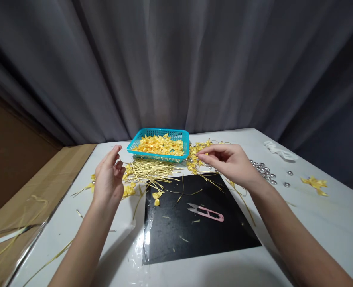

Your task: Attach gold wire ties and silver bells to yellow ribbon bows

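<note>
My left hand (109, 173) is raised at the left, thumb and forefinger pinched on one end of a thin thread (191, 155). At that fingertip a fine line sticks out, too thin to identify. The thread runs almost level across the front of the blue basket to my right hand (228, 159), whose thumb and fingertips pinch its other end. Below, on a black mat (170, 235), lie pink-handled thread snips (208, 212) with the blades pointing left. A yellow ribbon bow (156, 198) rests at the mat's upper left corner.
A blue basket (187, 143) of yellow ribbon pieces (161, 144) stands at the back. Before it lies a pile of gold cords (152, 169). Silver beads (264, 171), a yellow bow (315, 184) and crumpled white tissue (279, 151) are at the right. Cardboard (38, 191) borders the left.
</note>
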Demonstrator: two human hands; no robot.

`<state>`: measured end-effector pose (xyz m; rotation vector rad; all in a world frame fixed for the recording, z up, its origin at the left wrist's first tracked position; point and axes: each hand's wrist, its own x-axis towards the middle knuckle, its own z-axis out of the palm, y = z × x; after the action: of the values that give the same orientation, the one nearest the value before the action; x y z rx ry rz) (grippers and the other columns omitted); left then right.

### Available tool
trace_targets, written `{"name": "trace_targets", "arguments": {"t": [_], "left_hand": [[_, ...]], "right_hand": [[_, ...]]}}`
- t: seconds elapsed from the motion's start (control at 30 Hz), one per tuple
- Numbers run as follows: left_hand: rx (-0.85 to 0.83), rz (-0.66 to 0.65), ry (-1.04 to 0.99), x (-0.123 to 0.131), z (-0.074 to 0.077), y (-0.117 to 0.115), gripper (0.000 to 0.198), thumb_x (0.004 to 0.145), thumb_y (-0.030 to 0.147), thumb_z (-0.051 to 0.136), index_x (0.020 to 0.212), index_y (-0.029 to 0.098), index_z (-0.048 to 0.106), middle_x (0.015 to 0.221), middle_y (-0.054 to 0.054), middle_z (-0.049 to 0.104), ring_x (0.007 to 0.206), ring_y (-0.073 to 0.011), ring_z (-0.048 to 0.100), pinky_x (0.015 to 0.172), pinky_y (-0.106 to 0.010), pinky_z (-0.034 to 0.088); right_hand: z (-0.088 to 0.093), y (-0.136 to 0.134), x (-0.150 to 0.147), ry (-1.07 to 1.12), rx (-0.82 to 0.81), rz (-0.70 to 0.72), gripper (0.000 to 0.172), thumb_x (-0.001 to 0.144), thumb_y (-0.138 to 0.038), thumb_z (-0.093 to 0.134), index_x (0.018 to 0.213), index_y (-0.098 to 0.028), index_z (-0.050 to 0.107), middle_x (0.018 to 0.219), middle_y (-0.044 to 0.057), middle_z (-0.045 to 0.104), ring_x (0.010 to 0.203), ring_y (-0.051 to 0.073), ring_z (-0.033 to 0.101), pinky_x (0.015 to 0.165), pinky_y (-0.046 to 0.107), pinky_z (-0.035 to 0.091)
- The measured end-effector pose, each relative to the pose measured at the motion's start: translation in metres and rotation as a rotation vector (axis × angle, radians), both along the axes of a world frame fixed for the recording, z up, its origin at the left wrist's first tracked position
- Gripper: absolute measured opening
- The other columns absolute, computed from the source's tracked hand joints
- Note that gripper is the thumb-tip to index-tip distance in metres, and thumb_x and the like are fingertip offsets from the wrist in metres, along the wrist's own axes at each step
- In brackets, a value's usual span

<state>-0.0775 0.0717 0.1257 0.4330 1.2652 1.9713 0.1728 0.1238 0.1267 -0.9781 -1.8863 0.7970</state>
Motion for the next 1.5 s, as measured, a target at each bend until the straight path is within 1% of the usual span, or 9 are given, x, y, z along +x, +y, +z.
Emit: {"name": "trace_targets", "arguments": {"t": [0.17,0.27,0.43,0.57,0.63,0.7,0.8,1.0,1.5], "left_hand": [[0.017,0.073,0.035,-0.001,-0.008,0.003,0.029,0.051,0.028,0.080,0.074,0.017,0.066,0.066,0.006,0.043,0.047,-0.0012,0.033,0.040,-0.013,0.025],[0.016,0.088,0.061,0.000,-0.010,0.005,0.029,0.051,0.030,0.080,0.074,0.017,0.066,0.066,0.006,0.044,0.048,-0.0016,0.034,0.041,-0.014,0.026],[0.015,-0.024,0.124,0.016,-0.008,-0.001,0.027,0.052,0.031,0.079,0.071,0.015,0.068,0.060,0.007,0.044,0.046,-0.0026,0.032,0.042,-0.017,0.023],[-0.022,-0.180,0.281,0.036,-0.011,-0.009,0.020,0.057,0.031,0.078,0.069,0.016,0.070,0.054,0.006,0.047,0.047,-0.0051,0.028,0.044,-0.020,0.022],[-0.042,-0.233,0.322,0.043,-0.013,-0.012,0.017,0.058,0.031,0.077,0.068,0.018,0.071,0.060,0.004,0.055,0.049,-0.0061,0.033,0.047,-0.020,0.025],[-0.041,-0.248,0.343,0.044,-0.015,-0.013,0.013,0.060,0.030,0.076,0.068,0.019,0.072,0.065,0.003,0.059,0.051,-0.0070,0.036,0.050,-0.021,0.027],[-0.027,-0.187,0.335,0.037,-0.015,-0.009,0.013,0.060,0.029,0.076,0.067,0.019,0.072,0.062,0.004,0.057,0.049,-0.0067,0.033,0.049,-0.021,0.026],[-0.007,-0.090,0.291,0.012,-0.010,0.000,0.019,0.057,0.028,0.077,0.069,0.014,0.071,0.047,0.008,0.033,0.044,-0.0044,0.021,0.041,-0.018,0.017],[0.043,0.075,0.232,-0.011,0.004,0.002,0.024,0.051,0.024,0.078,0.068,0.011,0.067,0.053,0.008,0.035,0.040,0.0005,0.024,0.034,-0.013,0.015]], "right_hand": [[0.002,-0.001,0.001,0.076,0.158,-0.145,0.011,0.074,-0.027,0.066,0.073,-0.017,0.069,0.049,-0.004,0.039,0.047,0.008,0.033,0.046,0.025,0.028],[0.001,0.001,0.003,0.079,0.166,-0.105,0.011,0.075,-0.027,0.065,0.073,-0.017,0.067,0.050,-0.004,0.036,0.049,0.008,0.034,0.048,0.025,0.029],[-0.012,-0.004,-0.016,0.090,-0.045,0.051,0.016,0.075,-0.030,0.064,0.081,-0.015,0.063,0.057,-0.004,0.040,0.048,0.007,0.032,0.044,0.022,0.025],[-0.031,-0.022,-0.049,0.129,-0.251,0.218,0.050,0.068,-0.028,0.071,0.115,-0.019,0.055,0.089,0.001,0.049,0.048,0.002,0.032,0.043,0.019,0.028],[-0.038,-0.028,-0.062,0.147,-0.303,0.294,0.043,0.071,-0.029,0.069,0.111,-0.018,0.059,0.086,0.000,0.051,0.049,0.004,0.035,0.044,0.019,0.030],[-0.041,-0.030,-0.067,0.180,-0.271,0.317,0.023,0.077,-0.031,0.065,0.093,-0.015,0.066,0.077,0.000,0.055,0.055,0.007,0.044,0.049,0.020,0.036],[-0.039,-0.024,-0.061,0.209,-0.202,0.293,0.018,0.080,-0.031,0.062,0.077,-0.014,0.068,0.071,0.002,0.059,0.065,0.011,0.052,0.059,0.024,0.041],[-0.028,-0.006,-0.034,0.188,-0.078,0.242,0.011,0.077,-0.025,0.065,0.077,-0.016,0.073,0.066,0.001,0.058,0.063,0.011,0.051,0.057,0.025,0.038],[-0.016,0.014,-0.003,0.159,0.208,0.108,0.003,0.072,-0.021,0.071,0.073,-0.018,0.072,0.060,-0.001,0.053,0.049,0.007,0.040,0.044,0.023,0.027]]}}
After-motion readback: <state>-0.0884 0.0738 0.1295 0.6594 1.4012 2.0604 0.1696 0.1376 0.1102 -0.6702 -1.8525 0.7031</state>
